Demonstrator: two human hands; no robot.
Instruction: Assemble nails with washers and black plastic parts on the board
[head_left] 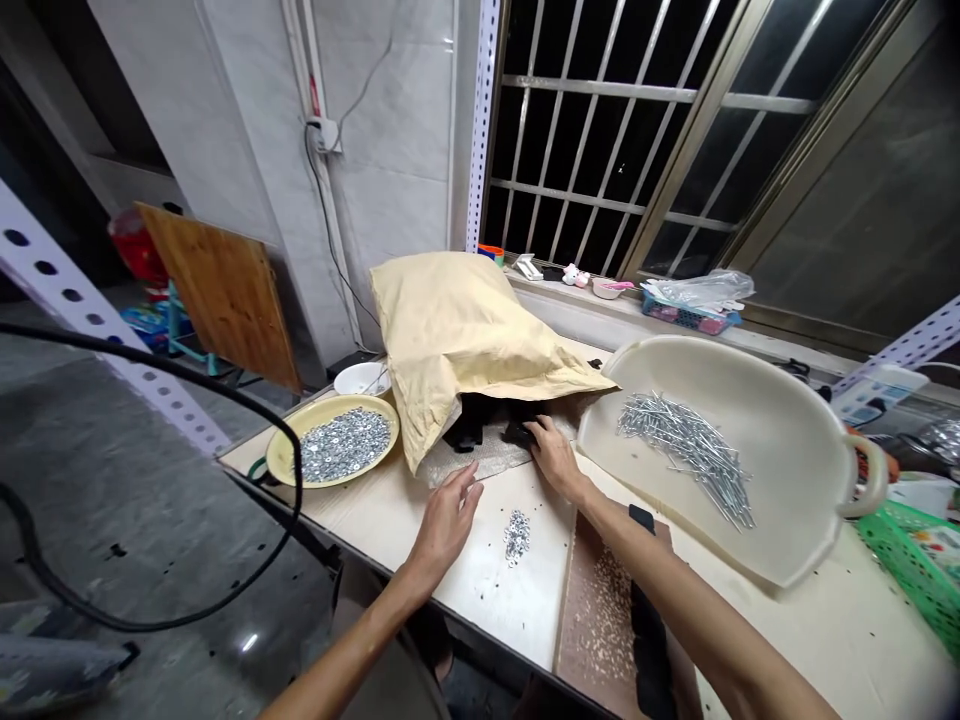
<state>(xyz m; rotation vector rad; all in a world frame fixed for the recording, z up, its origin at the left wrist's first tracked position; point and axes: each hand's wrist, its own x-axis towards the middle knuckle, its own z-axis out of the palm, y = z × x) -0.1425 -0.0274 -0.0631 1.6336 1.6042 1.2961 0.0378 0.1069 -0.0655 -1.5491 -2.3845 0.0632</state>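
Note:
A large tan paper sack (469, 320) lies on the table with its mouth towards me, showing a woven lining and several black plastic pieces (466, 436) inside. At the right of that mouth, my right hand (553, 452) has its fingers closed on one black plastic piece (516, 432). My left hand (448, 515) is at the sack's lower lip, fingers stretched out and holding nothing. Between my arms lies a small pile of metal washers (517, 536). Under my right forearm is a brown board (600, 610) with a row of black pieces (649, 640) along it.
A yellow dish (281, 455) of washers stands left, with a white bowl (361, 378) behind it. On the right, a large cream basin (787, 450) holds long metal pins (686, 450). A green basket (911, 570) sits at the right edge. A black cable (300, 480) loops at left.

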